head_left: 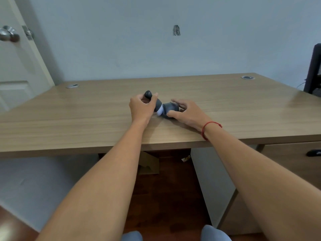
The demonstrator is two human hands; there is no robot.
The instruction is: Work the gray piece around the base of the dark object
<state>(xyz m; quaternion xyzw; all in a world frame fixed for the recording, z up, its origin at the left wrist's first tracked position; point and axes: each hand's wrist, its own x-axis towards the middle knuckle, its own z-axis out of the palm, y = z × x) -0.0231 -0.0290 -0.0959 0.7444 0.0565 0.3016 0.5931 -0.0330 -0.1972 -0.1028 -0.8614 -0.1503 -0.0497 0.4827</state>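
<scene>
The wide light-brown wooden counter [225, 105] is carrying everything. The left hand [140, 108] is gripping one rounded end of a dark grey and white soft bundle [159, 108], possibly a sock, lying mid-counter. The right hand [187, 110] is pinching its other end.

I see sock bundle [169, 107] mid-counter [86, 119], between my hands: left hand [141, 106] round its left end, right hand [188, 111] over its right end. Door [19, 66] behind counter's left corner. Chair [314, 70] beyond right edge. Cardboard [149, 165] on floor [173, 197] beneath.
</scene>
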